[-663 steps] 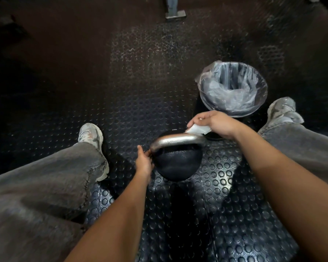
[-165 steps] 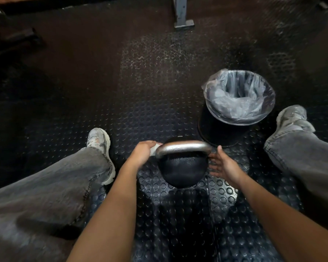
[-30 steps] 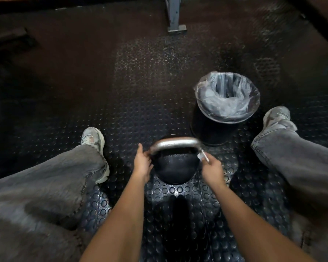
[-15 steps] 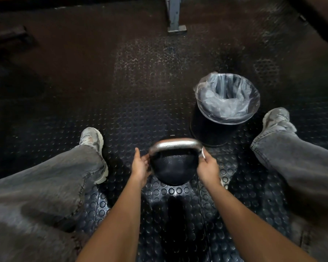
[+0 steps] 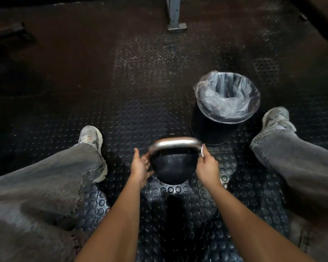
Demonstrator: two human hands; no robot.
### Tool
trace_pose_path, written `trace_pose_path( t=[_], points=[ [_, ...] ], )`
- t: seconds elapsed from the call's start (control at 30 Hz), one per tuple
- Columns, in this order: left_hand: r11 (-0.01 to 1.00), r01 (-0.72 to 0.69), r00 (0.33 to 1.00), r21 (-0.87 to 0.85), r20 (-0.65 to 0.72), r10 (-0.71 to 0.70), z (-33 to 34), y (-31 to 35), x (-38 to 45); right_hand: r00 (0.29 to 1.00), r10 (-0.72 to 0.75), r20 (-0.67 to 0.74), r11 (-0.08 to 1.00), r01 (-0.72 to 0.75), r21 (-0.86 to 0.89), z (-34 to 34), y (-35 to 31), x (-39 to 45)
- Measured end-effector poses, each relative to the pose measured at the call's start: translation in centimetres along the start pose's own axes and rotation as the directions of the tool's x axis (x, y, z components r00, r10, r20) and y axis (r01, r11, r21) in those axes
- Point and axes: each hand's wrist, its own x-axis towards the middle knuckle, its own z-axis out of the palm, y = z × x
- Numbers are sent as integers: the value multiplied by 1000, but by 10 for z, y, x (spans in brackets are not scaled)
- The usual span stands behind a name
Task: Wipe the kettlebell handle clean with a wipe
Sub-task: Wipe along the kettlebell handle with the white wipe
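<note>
Kettlebell: a round black cast-iron kettlebell stands on the black studded rubber floor between my legs, its bare silver metal handle arching over the top.
My left hand: fingers straight, flat against the left side of the ball, just under the handle's left end.
My right hand: pinches a small white wipe against the handle's right end.
Bin: a black round bin with a clear plastic liner stands beyond the kettlebell, to its right.
Legs: grey jeans, pale grey trainers, spread to either side.
</note>
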Motion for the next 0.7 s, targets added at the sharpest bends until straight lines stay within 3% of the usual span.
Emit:
trace_pose_path(
  t=[0.07, 0.13, 0.2, 0.27, 0.37, 0.43, 0.5, 0.6, 0.7],
  points=[
    [1000, 2, 1000, 1, 7, -2, 0, 0, -1, 1000, -4, 18, 1000, 4, 11, -3, -4, 9],
    [1000, -3, 1000, 5, 12, 3, 1, 1, -2, 987, -162, -3, 987, 162, 6, -7, -9, 9],
    [1000, -7, 1000, 10, 14, 6, 2, 1, -3, 926, -378, 7, 925, 378, -35, -10, -13, -1],
    [1000, -7, 1000, 12, 15, 7, 0, 0, -1, 886, -464, -9, 884, 463, -70, -6, -7, -13],
    [1000, -5, 1000, 22, 22, 4, -3, -3, 5, 951, -297, -88, 955, 296, -24, 4, 6, -22],
    [1000, -1, 1000, 27, 26, 0, -5, -4, 7, 997, -48, -55, 998, 50, 32, 7, 6, -12],
    [1000, 4, 999, 25, 34, -5, -6, -4, 7, 997, 70, -11, 997, -70, 38, 5, 1, -1],
    [1000, 3, 999, 22, 33, -4, -5, -3, 7, 994, -104, -28, 994, 105, 31, -4, -12, 4],
    [1000, 0, 1000, 24, 21, -1, -3, -2, 5, 912, -409, -10, 912, 409, -45, -8, -17, -4]
  ],
)
